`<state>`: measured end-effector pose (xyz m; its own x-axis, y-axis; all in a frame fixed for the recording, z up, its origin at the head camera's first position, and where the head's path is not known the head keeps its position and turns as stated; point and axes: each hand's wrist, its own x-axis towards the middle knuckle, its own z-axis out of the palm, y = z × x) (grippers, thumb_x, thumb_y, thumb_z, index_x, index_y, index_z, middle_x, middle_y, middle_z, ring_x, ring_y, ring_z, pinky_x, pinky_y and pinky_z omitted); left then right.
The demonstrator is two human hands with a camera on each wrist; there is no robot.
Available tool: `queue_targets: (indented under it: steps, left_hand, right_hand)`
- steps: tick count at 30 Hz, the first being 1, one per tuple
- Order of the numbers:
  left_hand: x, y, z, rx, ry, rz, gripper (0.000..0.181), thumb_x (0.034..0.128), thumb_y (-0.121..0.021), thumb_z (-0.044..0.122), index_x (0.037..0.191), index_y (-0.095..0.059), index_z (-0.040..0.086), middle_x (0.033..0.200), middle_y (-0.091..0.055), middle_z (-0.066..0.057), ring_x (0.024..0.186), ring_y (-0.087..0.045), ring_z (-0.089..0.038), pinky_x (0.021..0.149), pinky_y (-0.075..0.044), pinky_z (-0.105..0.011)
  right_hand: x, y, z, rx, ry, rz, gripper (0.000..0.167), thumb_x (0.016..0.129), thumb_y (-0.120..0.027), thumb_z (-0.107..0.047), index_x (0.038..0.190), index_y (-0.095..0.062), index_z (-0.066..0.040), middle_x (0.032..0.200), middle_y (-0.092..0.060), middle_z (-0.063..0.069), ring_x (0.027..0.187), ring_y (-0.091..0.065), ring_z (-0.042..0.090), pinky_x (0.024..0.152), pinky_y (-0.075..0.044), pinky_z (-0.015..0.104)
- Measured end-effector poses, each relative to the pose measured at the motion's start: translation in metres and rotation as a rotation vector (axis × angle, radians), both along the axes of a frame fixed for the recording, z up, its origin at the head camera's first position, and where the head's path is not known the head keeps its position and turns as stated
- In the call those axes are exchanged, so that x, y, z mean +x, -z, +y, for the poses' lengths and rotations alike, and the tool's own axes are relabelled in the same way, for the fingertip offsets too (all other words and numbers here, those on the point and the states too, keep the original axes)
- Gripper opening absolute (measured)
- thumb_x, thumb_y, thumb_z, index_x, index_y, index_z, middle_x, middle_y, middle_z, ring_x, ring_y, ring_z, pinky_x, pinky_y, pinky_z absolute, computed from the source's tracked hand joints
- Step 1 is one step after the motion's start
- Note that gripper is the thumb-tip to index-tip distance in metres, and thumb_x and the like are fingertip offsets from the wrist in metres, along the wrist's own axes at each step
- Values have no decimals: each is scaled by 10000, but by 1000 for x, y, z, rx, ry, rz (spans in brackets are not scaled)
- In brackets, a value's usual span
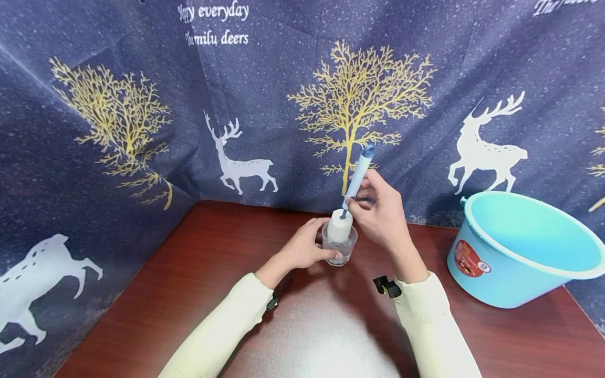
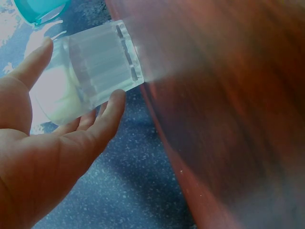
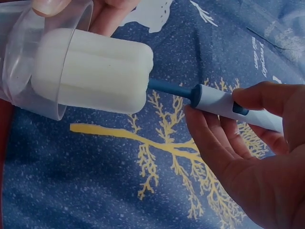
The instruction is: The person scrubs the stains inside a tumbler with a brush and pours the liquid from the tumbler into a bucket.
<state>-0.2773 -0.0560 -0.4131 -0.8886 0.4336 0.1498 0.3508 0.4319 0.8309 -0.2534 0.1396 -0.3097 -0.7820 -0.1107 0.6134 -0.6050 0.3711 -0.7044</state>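
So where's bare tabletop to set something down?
Free: table left of the left sleeve, up to the backdrop. Also between it and the right sleeve, nearer than the cup; narrower, between that sleeve and the bucket. Crowded: around the cup, where left grip and right grip meet.

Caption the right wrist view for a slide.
The right hand grips a handle; the white sponge at its end sits partly inside a clear cup held by the left hand.

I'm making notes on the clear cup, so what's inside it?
The lower part of a white sponge is inside the clear cup; the rest sticks out above. The left hand covers part of the cup, hiding what lies behind.
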Motion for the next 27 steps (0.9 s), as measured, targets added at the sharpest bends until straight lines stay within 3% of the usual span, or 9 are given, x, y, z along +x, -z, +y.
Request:
queue_targets:
  steps: [15,21,27]
  left_hand:
    - [0,1,0,5,-1,-6,852,819,-945,191,1525,-489,51,1441,-515,-131,1219,-647,-241,926,-600,-255]
    - [0,1,0,35,11,-21,832,817,-941,140,1511,-493,46,1444,-502,-140,1229,-648,-249,925,-604,-261]
    - [-1,2,1,47,17,-16,808,817,-940,128,1493,-506,44,1441,-501,-142,1234,-646,-255,920,-606,-263]
  right_hand:
    - [4,-3,-1,41,24,25,531,891,-711,110,1356,-691,-146,1049,-716,99,933,-737,225,836,-641,338]
    - [5,-6,-1,56,39,33,538,882,-720,109,1354,-697,-148,1028,-718,102,913,-737,234,818,-650,422]
    - [7,-6,0,68,54,33,541,872,-734,103,1354,-696,-140,1019,-710,97,908,-732,234,807,-651,430]
